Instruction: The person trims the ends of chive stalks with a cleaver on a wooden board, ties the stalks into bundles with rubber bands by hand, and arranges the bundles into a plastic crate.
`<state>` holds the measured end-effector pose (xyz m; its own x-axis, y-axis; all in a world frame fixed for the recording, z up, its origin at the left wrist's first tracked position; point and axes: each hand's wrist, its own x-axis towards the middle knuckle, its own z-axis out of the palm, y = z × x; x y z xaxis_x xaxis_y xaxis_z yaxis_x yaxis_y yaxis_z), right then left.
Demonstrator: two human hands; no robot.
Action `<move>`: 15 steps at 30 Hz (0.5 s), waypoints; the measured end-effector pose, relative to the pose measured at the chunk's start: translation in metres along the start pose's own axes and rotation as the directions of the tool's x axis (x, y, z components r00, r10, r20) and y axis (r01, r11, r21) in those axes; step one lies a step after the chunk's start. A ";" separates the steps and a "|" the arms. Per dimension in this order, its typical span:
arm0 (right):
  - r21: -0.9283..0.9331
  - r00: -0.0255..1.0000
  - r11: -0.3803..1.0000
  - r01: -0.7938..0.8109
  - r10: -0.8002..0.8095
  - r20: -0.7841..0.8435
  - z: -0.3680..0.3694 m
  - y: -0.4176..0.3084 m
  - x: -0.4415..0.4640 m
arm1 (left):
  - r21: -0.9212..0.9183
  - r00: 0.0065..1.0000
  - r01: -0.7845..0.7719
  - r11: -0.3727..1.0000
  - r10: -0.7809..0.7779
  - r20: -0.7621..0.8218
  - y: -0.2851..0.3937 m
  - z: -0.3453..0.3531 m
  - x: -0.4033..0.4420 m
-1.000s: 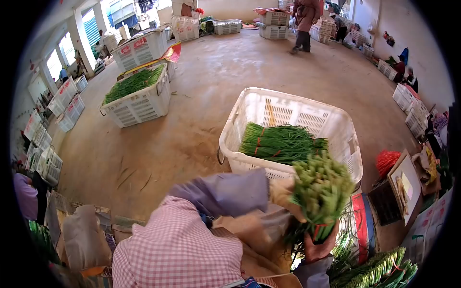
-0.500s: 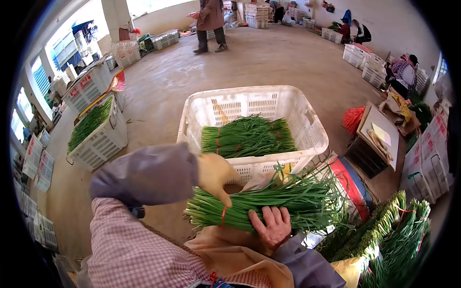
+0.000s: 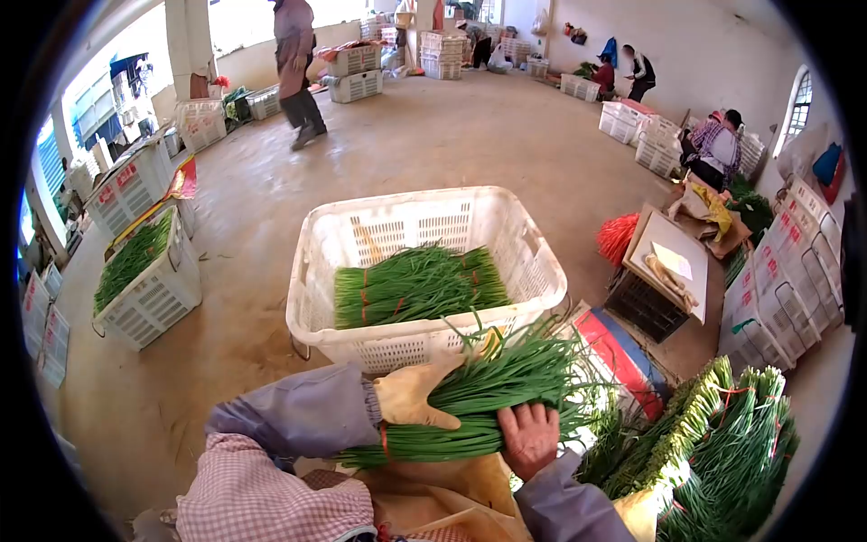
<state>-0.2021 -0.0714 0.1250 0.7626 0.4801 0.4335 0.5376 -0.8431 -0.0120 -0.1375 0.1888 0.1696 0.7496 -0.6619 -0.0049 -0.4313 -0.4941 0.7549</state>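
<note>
A bunch of green chives [image 3: 506, 384] lies across my lap, tied near its stem end with a red band [image 3: 384, 443]. My left hand [image 3: 414, 394], in a pale yellow glove, grips the stem half from the far side, with its thumb and fingers apart around the stalks. Bare and closed over the leafy half, my right hand [image 3: 531, 440] presses on the bunch from the near side; its thumb is hidden. Just beyond stands a white plastic crate [image 3: 316, 334] holding several banded chive bunches [image 3: 415, 285].
More chive bunches [image 3: 736, 452] are piled at my right. A box with a board [image 3: 668, 262] and red ties [image 3: 619, 238] stand behind them. At left is a filled crate [image 3: 158, 294]. A person [image 3: 298, 72] walks across the floor; other people crouch along the far right wall.
My view has shifted, so the crate appears lower and further left. My left hand has come down around the bunch. The walking person has moved left.
</note>
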 end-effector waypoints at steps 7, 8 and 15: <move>0.091 0.986 0.992 0.084 -0.096 0.138 0.017 -0.022 -0.013 | 0.183 0.989 0.111 0.977 -0.127 0.076 0.020 -0.007 0.020; 0.100 0.992 0.992 0.077 -0.086 0.094 0.018 -0.022 -0.011 | 0.202 0.999 0.027 0.979 -0.036 0.041 0.013 0.003 0.030; -0.078 0.994 0.995 -0.065 0.071 0.079 0.023 -0.002 -0.023 | 0.122 0.972 0.200 0.972 -0.181 -0.151 0.010 0.023 0.043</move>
<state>-0.2126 -0.0753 0.0948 0.8247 0.4367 0.3593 0.4575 -0.8887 0.0301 -0.1217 0.1422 0.1618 0.8823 -0.4687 -0.0425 -0.3304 -0.6812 0.6532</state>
